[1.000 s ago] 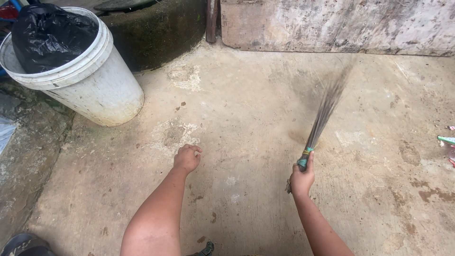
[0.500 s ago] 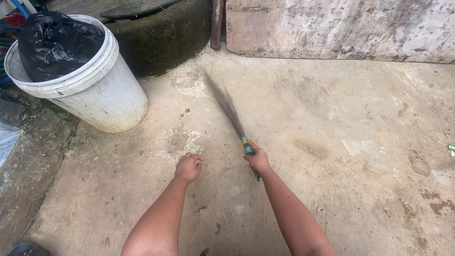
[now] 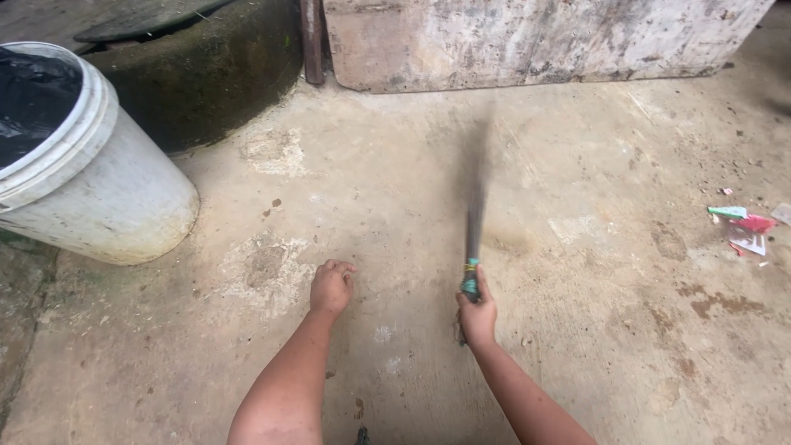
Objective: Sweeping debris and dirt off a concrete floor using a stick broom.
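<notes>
Concrete floor (image 3: 577, 330) lies under us as we reach both arms forward. Our right hand (image 3: 478, 313) is clenched around the bound base of a stick broom (image 3: 475, 222), bristles blurred, pointing away. Our left hand (image 3: 331, 287) hangs curled in a loose, empty fist, near a white bucket (image 3: 107, 206).

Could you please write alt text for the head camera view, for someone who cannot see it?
Seen from above, a person's right hand grips a bundled stick broom, blurred with motion, over a stained concrete floor, while the left hand hangs loosely closed and empty. A white bucket lined with a black bag stands at left, and small litter scraps lie at right.
</notes>
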